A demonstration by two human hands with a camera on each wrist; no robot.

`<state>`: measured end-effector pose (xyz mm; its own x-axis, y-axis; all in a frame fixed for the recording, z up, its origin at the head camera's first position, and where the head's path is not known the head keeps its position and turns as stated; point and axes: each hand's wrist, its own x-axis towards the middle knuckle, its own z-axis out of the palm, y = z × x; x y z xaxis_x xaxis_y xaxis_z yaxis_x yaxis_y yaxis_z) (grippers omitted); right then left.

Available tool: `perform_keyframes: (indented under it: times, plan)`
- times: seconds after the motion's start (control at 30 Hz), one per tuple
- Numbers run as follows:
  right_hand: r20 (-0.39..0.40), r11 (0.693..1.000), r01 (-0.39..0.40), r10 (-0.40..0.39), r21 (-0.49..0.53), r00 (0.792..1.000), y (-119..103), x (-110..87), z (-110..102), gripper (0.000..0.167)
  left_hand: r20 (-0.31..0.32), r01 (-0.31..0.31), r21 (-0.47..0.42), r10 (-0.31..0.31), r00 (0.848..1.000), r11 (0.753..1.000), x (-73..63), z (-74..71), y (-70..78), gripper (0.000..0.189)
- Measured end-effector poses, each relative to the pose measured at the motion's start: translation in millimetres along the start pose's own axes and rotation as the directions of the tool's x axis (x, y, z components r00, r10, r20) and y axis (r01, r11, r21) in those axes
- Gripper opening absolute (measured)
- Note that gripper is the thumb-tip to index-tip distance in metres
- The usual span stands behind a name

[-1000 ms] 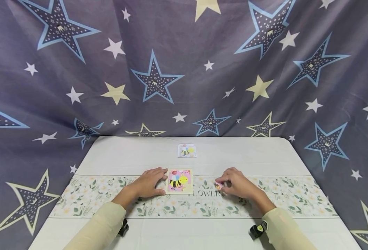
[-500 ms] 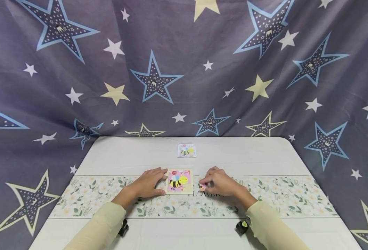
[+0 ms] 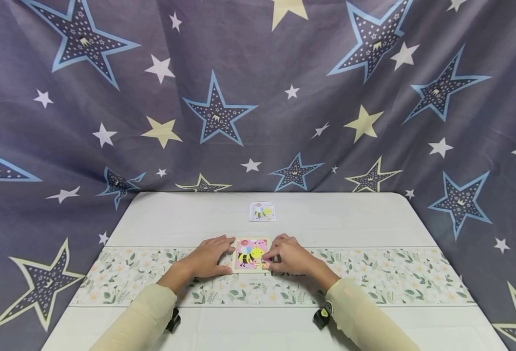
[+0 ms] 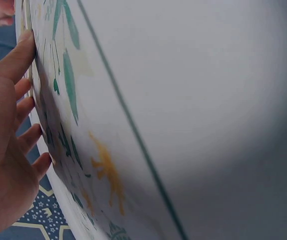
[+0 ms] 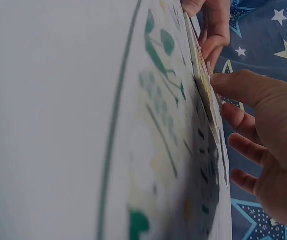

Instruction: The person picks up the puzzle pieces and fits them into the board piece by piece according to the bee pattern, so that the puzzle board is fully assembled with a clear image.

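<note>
A square jigsaw puzzle board point(image 3: 237, 269) with a pale frame lies on the table, its picture a black-and-yellow bee on pink. My left hand point(image 3: 210, 256) rests at its left side, thumb and index finger touching the frame. In the left wrist view, the fingers of that left hand point(image 4: 6, 115) are loosely extended along the edge. Over the board's lower right corner, my right hand point(image 3: 290, 257) pinches a small pink puzzle piece point(image 3: 265, 264) between thumb and fingers. The right wrist view has the right thumb against the board point(image 5: 202, 75); the piece is mostly hidden there.
Behind the board lies a small picture card point(image 3: 262, 212) with the same bee. A floral printed band point(image 3: 372, 273) crosses the white table point(image 3: 187, 214). Beyond the far edge hangs a star-patterned cloth point(image 3: 249, 48).
My right hand has moved left with the puzzle piece, from right of the board to its lower right corner. The left hand and the board have stayed put.
</note>
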<state>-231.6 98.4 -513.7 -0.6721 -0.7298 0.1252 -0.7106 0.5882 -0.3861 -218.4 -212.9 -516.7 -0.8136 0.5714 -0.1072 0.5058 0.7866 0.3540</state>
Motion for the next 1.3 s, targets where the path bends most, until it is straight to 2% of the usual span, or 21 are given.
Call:
perform_keyframes:
  times: [0.47,0.67,0.97,1.3]
  plan:
    - [0.04,0.999,-0.038,0.038,0.001,0.998,-6,10.6,9,0.022,-0.009,-0.021,-0.001,0.021,1.0,1.0,0.9,-0.2,1.7,0.061]
    - [0.053,0.996,-0.084,0.082,0.02,0.995,-7,13.5,9,0.02,-0.008,-0.022,0.002,0.022,1.0,1.0,1.6,0.6,0.8,0.061]
    - [0.09,0.991,-0.124,0.12,0.04,0.989,-8,11.0,7,0.016,0.002,-0.017,-0.003,0.017,1.0,1.0,2.7,2.6,2.3,0.063]
    - [0.064,0.994,-0.11,0.108,0.024,0.992,-7,11.8,9,0.012,-0.003,-0.017,0.003,0.017,1.0,1.0,4.3,3.6,-0.7,0.063]
